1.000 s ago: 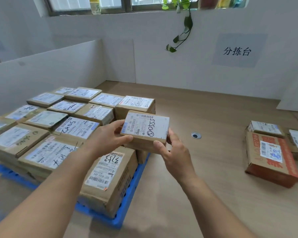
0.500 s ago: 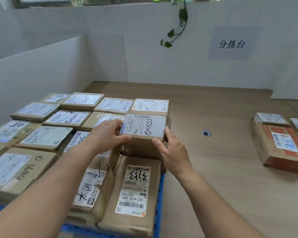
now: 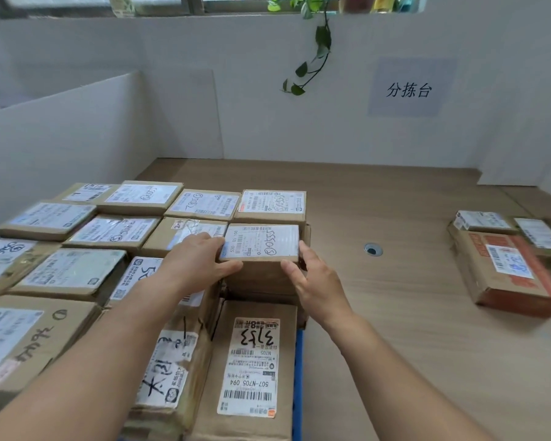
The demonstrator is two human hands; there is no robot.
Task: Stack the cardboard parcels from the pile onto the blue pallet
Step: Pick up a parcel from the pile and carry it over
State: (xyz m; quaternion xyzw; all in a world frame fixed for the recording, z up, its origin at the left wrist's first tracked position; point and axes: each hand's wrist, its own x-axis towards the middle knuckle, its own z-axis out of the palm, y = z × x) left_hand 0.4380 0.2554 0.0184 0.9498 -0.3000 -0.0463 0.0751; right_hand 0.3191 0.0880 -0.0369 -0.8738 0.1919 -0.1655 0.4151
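Now both hands, left hand (image 3: 201,262) and right hand (image 3: 315,281), grip the small parcel (image 3: 261,243) by its sides at the stack's right edge on the blue pallet (image 3: 298,377). Set crooked there, it could probably slide off toward the counter (image 3: 395,313).

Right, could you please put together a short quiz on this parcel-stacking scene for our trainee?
1. True or false: the left hand and the right hand both grip the small parcel.
2. Where does the blue pallet show? A) under the stack's right edge B) against the far wall C) on the windowsill.
3. Fill in: the red-printed parcel lies on the table to the person's ____.
Key: 1 true; 2 A; 3 right.
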